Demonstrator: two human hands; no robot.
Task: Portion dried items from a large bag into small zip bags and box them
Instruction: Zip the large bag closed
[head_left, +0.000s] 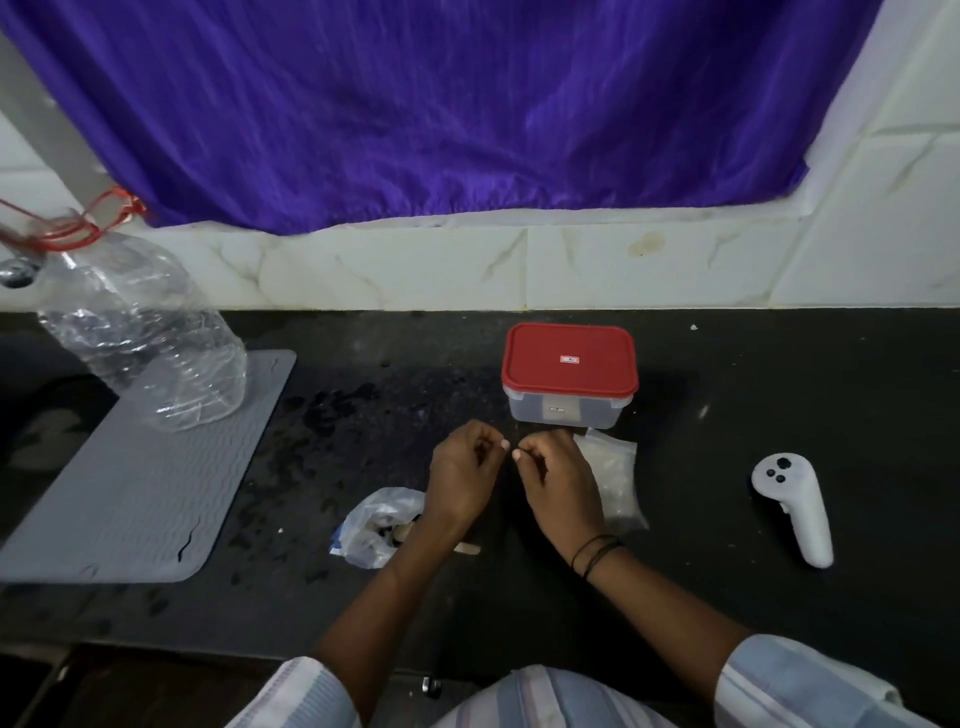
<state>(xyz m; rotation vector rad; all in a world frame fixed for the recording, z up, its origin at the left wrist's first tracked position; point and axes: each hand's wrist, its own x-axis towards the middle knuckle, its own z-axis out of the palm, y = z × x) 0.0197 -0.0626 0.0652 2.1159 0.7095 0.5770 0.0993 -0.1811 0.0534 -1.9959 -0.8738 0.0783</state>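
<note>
Both hands meet mid-counter: left hand (464, 470) and right hand (556, 480) with fingers curled, pinch contents indiscernible | small zip bags (615, 480) beside right hand | large bag (375, 525) by left wrist, dark items inside | red-lidded box (570, 373) closed.

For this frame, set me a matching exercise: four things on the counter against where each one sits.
Things:
1. box with red lid
2. clear plastic bottle
3. white controller
4. large bag

Places:
A. far right of the counter, clear of both hands
B. just behind the hands, near the wall
C. lying on the grey mat at the left
D. by the left wrist, near the counter's front

Pairs: 1-B, 2-C, 3-A, 4-D
</note>
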